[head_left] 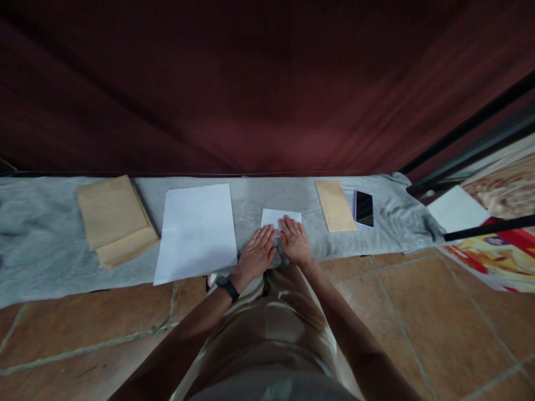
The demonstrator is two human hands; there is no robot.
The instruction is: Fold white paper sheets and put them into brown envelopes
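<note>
Hands (276, 248) flat on folded white paper (281, 218), no legible txt.

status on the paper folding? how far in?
Done: one small folded white sheet lies on the grey cloth. In hand: left hand and right hand press flat on it. Left: the white paper stack and brown envelope pile lie untouched; a single envelope lies beside the phone.

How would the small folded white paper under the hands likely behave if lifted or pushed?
The folded paper looks thin, so probably light and floppy. Both the left hand and right hand press flat on it; released, it may spring open. On the grey cloth it would likely drag, not slide.
</note>
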